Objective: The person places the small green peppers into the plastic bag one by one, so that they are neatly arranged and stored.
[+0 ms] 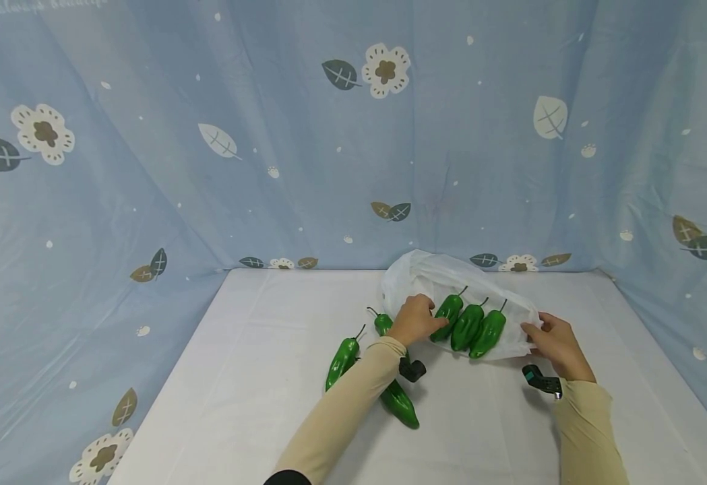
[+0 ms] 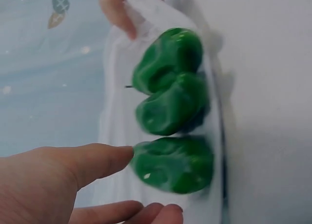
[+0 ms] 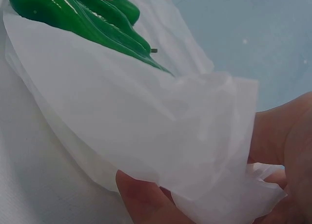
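Three green peppers lie side by side on a thin white plastic bag, stems pointing toward the back. My left hand is at the leftmost of them. In the left wrist view, the thumb tip meets one end of that pepper, while the other fingers extend below it. At the bag's right end, my right hand pinches the rim. The right wrist view shows the plastic gathered between thumb and fingers. Under and beside my left forearm are more green peppers, partly hidden.
A white-covered table reaches back to a blue curtain printed with leaves and flowers. The bag's back edge lies close to that curtain. Black wrist devices sit at both cuffs.
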`<state>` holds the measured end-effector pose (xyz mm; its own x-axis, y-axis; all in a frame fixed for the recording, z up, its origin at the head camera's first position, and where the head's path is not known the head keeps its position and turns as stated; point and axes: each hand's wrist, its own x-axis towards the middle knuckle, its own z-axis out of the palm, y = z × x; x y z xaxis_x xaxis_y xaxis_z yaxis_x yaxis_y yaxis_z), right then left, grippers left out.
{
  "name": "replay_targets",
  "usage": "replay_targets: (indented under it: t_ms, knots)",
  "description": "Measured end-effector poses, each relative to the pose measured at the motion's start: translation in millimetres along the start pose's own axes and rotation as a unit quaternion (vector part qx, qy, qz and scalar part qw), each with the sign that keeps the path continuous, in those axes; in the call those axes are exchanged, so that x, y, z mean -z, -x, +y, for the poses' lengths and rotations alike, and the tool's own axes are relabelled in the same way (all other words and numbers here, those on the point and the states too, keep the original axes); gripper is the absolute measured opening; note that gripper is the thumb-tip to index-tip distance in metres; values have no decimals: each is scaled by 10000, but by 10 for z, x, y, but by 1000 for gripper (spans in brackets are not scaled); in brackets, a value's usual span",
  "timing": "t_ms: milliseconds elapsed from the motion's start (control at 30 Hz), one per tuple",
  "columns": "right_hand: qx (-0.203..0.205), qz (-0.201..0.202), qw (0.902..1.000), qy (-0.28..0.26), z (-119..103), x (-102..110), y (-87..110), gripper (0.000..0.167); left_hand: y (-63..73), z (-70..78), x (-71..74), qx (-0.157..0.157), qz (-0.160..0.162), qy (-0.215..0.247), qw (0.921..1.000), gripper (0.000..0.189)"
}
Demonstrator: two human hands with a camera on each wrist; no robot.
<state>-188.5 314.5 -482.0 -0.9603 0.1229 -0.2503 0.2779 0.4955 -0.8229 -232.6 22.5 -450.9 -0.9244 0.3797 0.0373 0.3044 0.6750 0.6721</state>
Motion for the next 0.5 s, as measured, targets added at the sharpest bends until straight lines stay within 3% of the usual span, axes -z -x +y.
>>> replay_targets:
  t_ms: [100, 300, 500]
  knots:
    - [-15, 5, 10000, 20, 3, 3, -4, 60, 14, 7, 84, -19, 54, -14, 10000, 25]
    - [-23, 13, 9999, 117, -9, 9, 3, 62, 100, 31, 278, 253, 181, 181, 9994, 47]
    - [24, 6, 9999, 117, 2, 1, 4, 61, 232, 18, 488, 203, 395, 369, 9983, 45]
